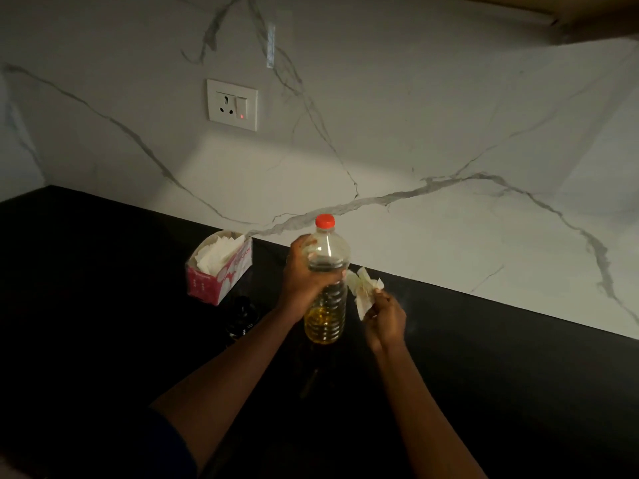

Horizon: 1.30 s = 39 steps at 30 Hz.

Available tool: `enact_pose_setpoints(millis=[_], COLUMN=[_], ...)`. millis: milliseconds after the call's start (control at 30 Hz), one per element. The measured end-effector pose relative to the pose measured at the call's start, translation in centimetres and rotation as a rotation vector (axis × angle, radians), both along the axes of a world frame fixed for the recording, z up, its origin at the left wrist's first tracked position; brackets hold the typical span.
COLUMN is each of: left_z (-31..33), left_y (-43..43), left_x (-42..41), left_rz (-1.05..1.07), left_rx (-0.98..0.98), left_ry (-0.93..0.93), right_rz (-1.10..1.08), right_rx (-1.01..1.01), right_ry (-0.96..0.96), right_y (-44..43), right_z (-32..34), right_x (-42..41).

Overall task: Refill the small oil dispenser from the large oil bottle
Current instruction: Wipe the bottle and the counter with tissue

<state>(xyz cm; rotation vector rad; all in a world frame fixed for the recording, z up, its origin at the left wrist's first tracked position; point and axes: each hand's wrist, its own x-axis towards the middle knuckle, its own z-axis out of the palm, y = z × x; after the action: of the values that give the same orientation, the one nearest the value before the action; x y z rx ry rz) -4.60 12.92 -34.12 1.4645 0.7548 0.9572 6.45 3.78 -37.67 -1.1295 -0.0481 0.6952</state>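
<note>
Marble wall fills the upper view; I see the black counter below it, dim light.

Large oil bottle is at frame centre, upright, with yellow oil in its lower part only. I cannot tell if its base touches the counter.

Tissue box, pink and white, sits on the counter at 10 o'clock from the bottle, open, with sheets showing.

Wall socket is at 11 o'clock, high on the wall, with a red light on.

Left hand: fingers wrapped round the bottle's shoulder, gripping it from 9 o'clock.

Right hand, at 4 o'clock from the bottle and apart from it: fingers pinch a crumpled tissue.

Small oil dispenser stands on the counter at 8 o'clock from the bottle, just in front of the box. It is dark and its detail is unreadable.

Red cap is on the bottle neck
</note>
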Motion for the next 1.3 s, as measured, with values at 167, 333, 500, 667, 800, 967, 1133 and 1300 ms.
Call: enact_pose_setpoints(millis=[167,333,500,667,800,967,1133,1300], left_z=[2.5,3.1,2.3,1.5,1.2,1.6,1.6,1.6], left_y=[2.9,5.9,8.4,10.7,12.0,13.9,16.0,18.6], left_x=[-0.5,-1.0,-1.4,-2.3,-3.4,-4.5,-6.1,-7.7], left_rz=[0.073,0.169,0.247,0.267,0.263,0.261,0.258,0.238], left_rx=[0.109,0.189,0.210,0.206,0.210,0.234,0.252,0.217], left_ry=[-0.069,-0.071,-0.015,-0.020,-0.041,0.008,-0.023,-0.126], right_rz=[0.096,0.771,0.705,0.557,0.560,0.588,0.679,0.804], right_rx=[-0.682,-0.941,-1.063,-1.148,-1.278,-1.348,-1.229,-1.076], right_ry=[-0.947,-1.198,-1.291,-1.219,-1.134,-1.101,-1.222,-1.305], right_y=[-0.3,0.5,1.3,1.2,2.2,7.6,16.8,24.3], right_z=[-3.6,-9.0,-10.2,-11.5,-11.6,-11.9,-11.5,-11.1], right_x=[0.0,-2.3,-1.6,5.3,11.3,13.4,9.2,3.3])
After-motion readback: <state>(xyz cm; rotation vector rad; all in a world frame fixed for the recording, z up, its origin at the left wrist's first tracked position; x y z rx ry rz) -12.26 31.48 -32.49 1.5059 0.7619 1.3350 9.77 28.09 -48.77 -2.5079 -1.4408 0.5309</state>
